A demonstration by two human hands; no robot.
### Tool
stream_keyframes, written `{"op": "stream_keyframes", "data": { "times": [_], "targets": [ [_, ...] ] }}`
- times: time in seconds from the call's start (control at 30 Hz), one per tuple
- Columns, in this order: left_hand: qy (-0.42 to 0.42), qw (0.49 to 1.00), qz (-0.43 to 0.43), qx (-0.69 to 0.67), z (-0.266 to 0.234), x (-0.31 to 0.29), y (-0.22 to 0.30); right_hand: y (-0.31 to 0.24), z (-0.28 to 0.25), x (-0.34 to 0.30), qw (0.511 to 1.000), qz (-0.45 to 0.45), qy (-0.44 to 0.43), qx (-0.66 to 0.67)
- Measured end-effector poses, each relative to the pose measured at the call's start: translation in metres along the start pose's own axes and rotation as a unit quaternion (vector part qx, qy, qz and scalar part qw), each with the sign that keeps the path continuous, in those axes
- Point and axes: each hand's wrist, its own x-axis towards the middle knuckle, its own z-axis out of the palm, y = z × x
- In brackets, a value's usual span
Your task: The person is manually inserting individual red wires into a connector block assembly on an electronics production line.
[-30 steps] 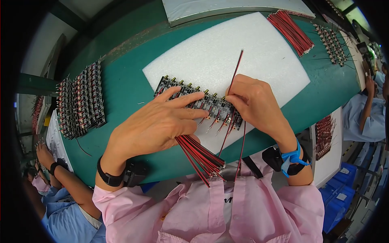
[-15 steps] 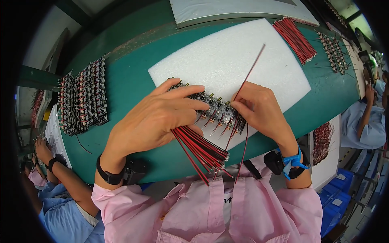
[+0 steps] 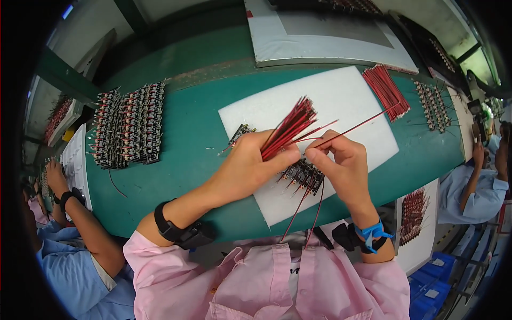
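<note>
My left hand [image 3: 253,165] is closed round a bundle of red and black wires [image 3: 293,128], whose ends fan up and away from me. Between thumb and finger my right hand [image 3: 341,162] pinches one red wire [image 3: 368,125] that slants up to the right. Both hands hover close together over a row of small black circuit boards [image 3: 303,176] on a white foam sheet [image 3: 368,101]. Two wires [image 3: 316,216] trail from that row toward my shirt. My left hand hides the row's middle; its far end [image 3: 242,133] shows beyond the wrist.
Stacked rows of wired boards [image 3: 128,125] lie on the green table [image 3: 192,117] at left. A second wire bundle [image 3: 386,92] and more small parts [image 3: 434,106] lie at right. Co-workers in blue sit at both sides [image 3: 85,272]. Blue bins [image 3: 429,282] stand lower right.
My left hand has lifted off the boards and turned the wire bundle from pointing toward me to pointing away. The wire in my right hand now leans farther right. The view has shifted.
</note>
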Motion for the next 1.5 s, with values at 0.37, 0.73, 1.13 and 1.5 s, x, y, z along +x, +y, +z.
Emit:
{"op": "stream_keyframes", "data": {
  "times": [0.37, 0.73, 1.13, 1.5],
  "targets": [
    [-0.011, 0.999, 0.004, -0.044, 0.007, -0.006, -0.006, -0.014, 0.009, -0.009, 0.988, 0.104, 0.026, 0.112],
    [0.007, 1.0, 0.008, 0.006, -0.012, -0.002, -0.008, 0.032, -0.014, -0.003, 0.985, 0.045, 0.018, -0.165],
    [0.03, 0.983, 0.145, -0.111, -0.011, -0.005, -0.031, 0.032, -0.01, -0.001, 0.98, 0.063, -0.039, -0.184],
    [0.148, 0.966, 0.139, -0.159, -0.057, -0.042, -0.019, 0.038, -0.013, -0.003, 0.984, 0.067, -0.027, -0.165]
  ]
}}
